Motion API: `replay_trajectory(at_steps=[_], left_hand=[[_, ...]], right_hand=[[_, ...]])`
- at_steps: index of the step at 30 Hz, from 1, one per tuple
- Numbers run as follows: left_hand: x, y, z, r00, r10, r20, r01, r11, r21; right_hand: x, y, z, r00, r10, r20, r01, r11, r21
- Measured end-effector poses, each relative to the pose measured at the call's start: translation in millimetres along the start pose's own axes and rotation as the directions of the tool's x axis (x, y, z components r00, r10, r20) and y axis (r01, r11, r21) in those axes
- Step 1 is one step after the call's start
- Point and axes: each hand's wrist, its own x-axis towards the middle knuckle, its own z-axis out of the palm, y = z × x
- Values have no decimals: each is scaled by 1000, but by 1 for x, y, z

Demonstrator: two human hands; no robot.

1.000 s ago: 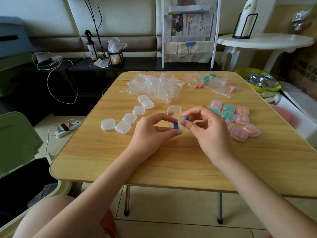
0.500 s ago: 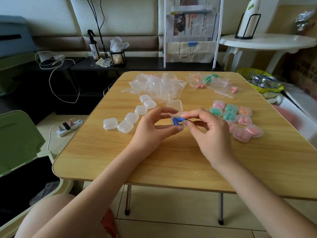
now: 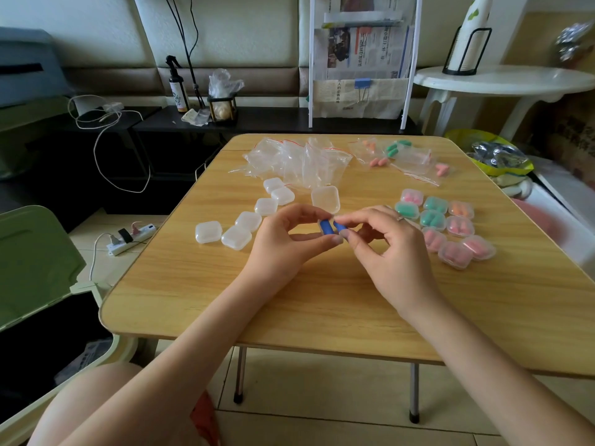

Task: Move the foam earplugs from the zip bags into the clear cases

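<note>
Above the middle of the table (image 3: 322, 300), the left hand (image 3: 283, 243) pinched an open clear case (image 3: 325, 201) between thumb and forefinger, its raised lid standing behind the fingers. One blue earplug (image 3: 325, 227) lay in it. The right hand (image 3: 389, 252) gripped a second blue plug (image 3: 338, 225) in its fingertips, touching the first. Empty cases (image 3: 236, 231) lay left of the hands, filled cases (image 3: 450, 226) right of them. The zip bags (image 3: 299, 162) were heaped at the table's far edge, some with plugs in them.
</note>
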Motion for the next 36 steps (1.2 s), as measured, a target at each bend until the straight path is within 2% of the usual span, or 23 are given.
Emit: replay_trajectory(at_steps=[4, 6, 13, 17, 21, 24, 26, 29, 31, 34, 36], left_hand=[[1, 0, -1, 1000, 5, 2, -5, 999, 32], [1, -1, -1, 1000, 7, 3, -7, 998, 55], [-1, 0, 1, 998, -9, 63, 4, 996, 87], [0, 0, 0, 998, -14, 57, 11, 998, 57], [0, -2, -1, 998, -1, 57, -3, 997, 77], [0, -2, 0, 998, -8, 61, 4, 998, 65], [-1, 0, 1, 998, -24, 60, 20, 998, 64], [-3, 1, 2, 995, -61, 83, 59, 998, 29], [-4, 2, 3, 993, -85, 85, 85, 996, 6], [-3, 2, 3, 990, -126, 70, 127, 992, -18], [-2, 2, 1, 981, -174, 88, 183, 976, -119]], right_hand=[[0, 0, 0, 988, 148, 33, -150, 985, 88], [1, 1, -1, 984, 175, 23, -176, 977, 119], [0, 2, -1, 995, 45, -84, -44, 999, 17], [0, 5, 1, 1000, -5, -24, 4, 999, -46], [0, 5, 3, 999, 20, 25, -19, 999, -34], [0, 3, 2, 999, 45, 12, -45, 999, 18], [0, 2, 1, 992, 128, -6, -127, 989, 79], [0, 3, 1, 947, 302, 107, -319, 921, 222], [-1, 4, 0, 920, 345, 188, -389, 865, 316], [-1, 0, -1, 939, 301, 165, -342, 869, 357], [0, -4, -2, 951, 273, 148, -310, 867, 391]])
